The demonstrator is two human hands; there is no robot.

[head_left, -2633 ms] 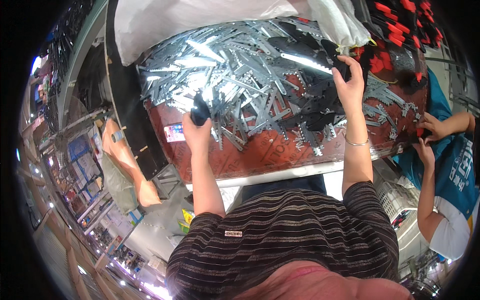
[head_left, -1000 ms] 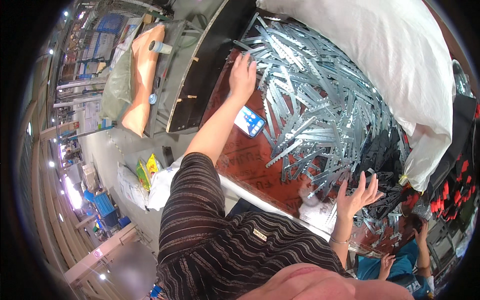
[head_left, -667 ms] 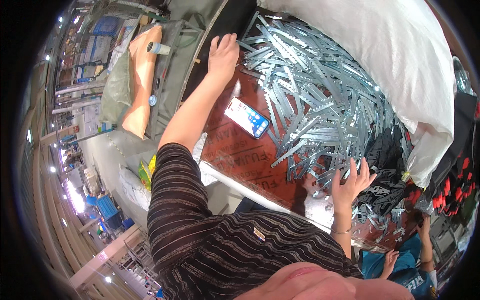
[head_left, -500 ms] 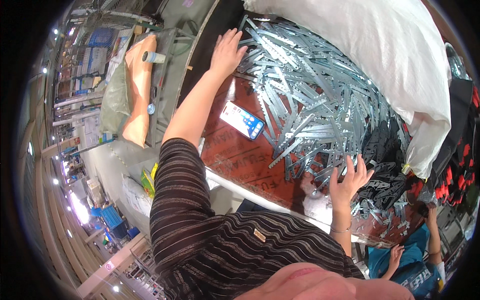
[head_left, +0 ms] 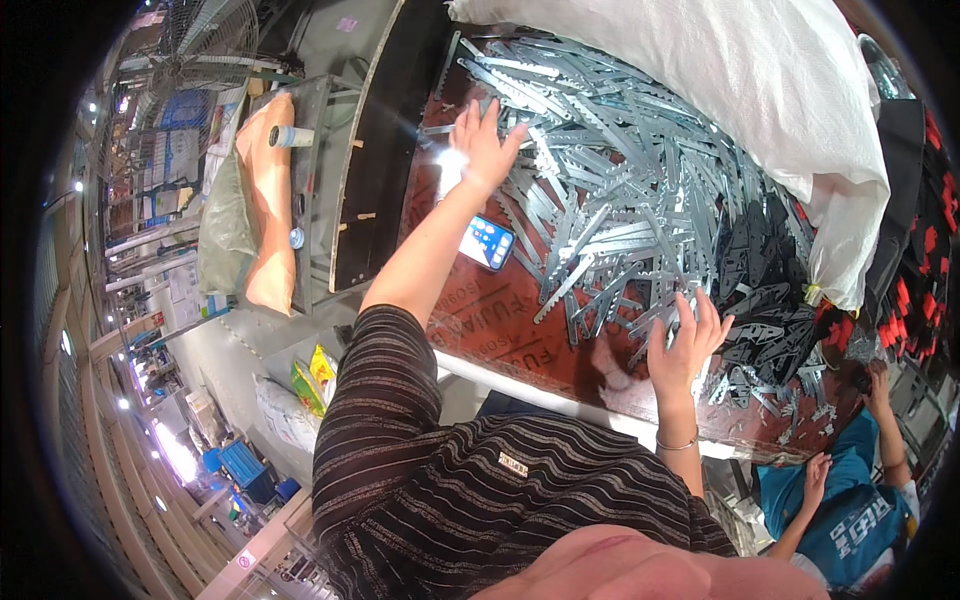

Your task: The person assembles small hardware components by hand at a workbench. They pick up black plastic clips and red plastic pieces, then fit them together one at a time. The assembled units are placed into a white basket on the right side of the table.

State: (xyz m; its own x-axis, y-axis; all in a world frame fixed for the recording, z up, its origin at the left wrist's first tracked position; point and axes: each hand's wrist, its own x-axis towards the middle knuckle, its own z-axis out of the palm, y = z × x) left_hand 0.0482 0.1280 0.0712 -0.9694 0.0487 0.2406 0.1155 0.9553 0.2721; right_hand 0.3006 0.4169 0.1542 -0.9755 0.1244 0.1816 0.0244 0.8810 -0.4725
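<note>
At the far left, a dull grey-green sack (head_left: 226, 235) lay against a long orange-tan sheet-like wrapping (head_left: 268, 205), with a pale cylindrical cup with a dark end (head_left: 291, 136) beside its upper part. Lower down, a glossy yellow-and-green bag (head_left: 320, 372) rested near the floor. A flat black panel (head_left: 385, 150) bordered the left side of the reddish-brown tabletop (head_left: 468, 312), which bore dark printing.

The left hand (head_left: 485, 147) was over the left fringe of a broad heap of silvery, saw-toothed metal strips (head_left: 640, 180); its fingers were spread and held nothing visible, though whether they touched the strips could not be told. Just below it lay a rectangular smartphone with a lit screen (head_left: 489, 243), partly covered by the left forearm.

The heap spread over the middle of the tabletop, strips crossing at all angles. At its near edge was the right hand (head_left: 685, 345), fingers open and apart, gripping nothing visible; contact was unclear. A white woven sack (head_left: 750, 85) draped along the far side. Flat black pieces (head_left: 765, 300) were piled right of the right hand, and beyond them a co-worker in teal (head_left: 850, 525) was near the table's corner, below red-and-black parts (head_left: 900, 305).
</note>
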